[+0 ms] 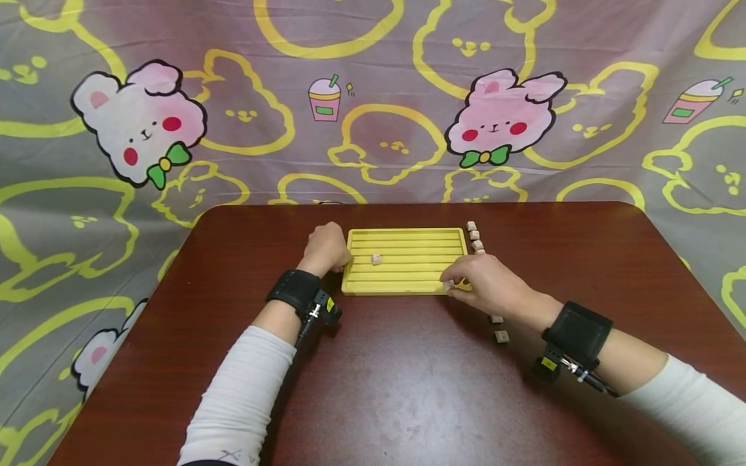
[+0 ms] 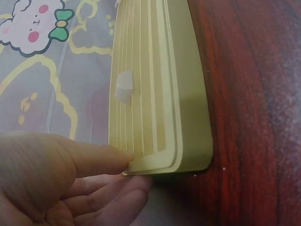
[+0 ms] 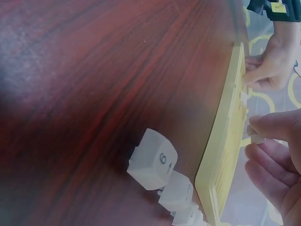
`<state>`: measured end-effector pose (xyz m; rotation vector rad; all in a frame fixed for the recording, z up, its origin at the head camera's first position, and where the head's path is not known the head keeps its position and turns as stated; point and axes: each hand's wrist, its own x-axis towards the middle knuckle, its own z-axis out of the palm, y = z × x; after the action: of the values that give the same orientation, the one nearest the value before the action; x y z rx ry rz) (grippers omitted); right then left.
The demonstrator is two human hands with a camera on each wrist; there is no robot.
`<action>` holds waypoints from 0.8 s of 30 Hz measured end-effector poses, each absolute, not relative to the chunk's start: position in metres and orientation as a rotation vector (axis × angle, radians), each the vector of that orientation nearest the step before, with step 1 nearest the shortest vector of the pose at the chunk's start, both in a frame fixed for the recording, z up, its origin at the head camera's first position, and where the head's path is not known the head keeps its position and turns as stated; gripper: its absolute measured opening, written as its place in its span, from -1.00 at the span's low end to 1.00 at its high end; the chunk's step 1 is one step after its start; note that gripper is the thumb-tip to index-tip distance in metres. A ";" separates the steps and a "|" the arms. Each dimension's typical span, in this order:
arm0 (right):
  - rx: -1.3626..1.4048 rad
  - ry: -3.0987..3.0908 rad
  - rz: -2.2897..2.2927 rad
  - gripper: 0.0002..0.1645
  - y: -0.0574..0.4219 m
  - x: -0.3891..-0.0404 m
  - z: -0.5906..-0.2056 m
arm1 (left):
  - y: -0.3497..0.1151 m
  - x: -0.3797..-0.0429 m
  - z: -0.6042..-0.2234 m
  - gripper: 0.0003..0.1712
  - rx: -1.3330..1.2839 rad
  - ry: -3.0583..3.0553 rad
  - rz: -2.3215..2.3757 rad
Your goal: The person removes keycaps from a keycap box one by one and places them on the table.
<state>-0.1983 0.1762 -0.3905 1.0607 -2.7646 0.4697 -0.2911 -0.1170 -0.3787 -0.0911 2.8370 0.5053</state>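
A yellow ridged tray (image 1: 408, 276) lies on the table, its rows running left to right. My left hand (image 1: 327, 248) pinches the tray's left edge, thumb on top and fingers below, as the left wrist view shows. One pale keycap (image 1: 376, 259) sits on the ridges in the left half. My right hand (image 1: 486, 283) holds another small keycap (image 3: 255, 135) between thumb and fingertips, above the tray's right front part. Whether that keycap touches the tray I cannot tell.
Several keycaps (image 1: 474, 235) stand in a column along the tray's right side, partly hidden by my right hand. Closer to me is a keycap (image 1: 502, 336); in the right wrist view a keycap marked 6 (image 3: 154, 160) shows. A patterned cloth (image 1: 373, 129) hangs behind the dark wooden table (image 1: 384, 388).
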 end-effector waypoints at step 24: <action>1.096 -2.716 0.535 -0.84 0.198 -0.167 -0.398 | -0.118 -0.293 -0.383 -0.88 -0.059 2.860 0.523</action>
<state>-0.1670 0.1981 -0.3978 1.0961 -2.7164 0.5353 -0.2933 -0.1180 -0.3830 -0.0587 2.8604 0.5229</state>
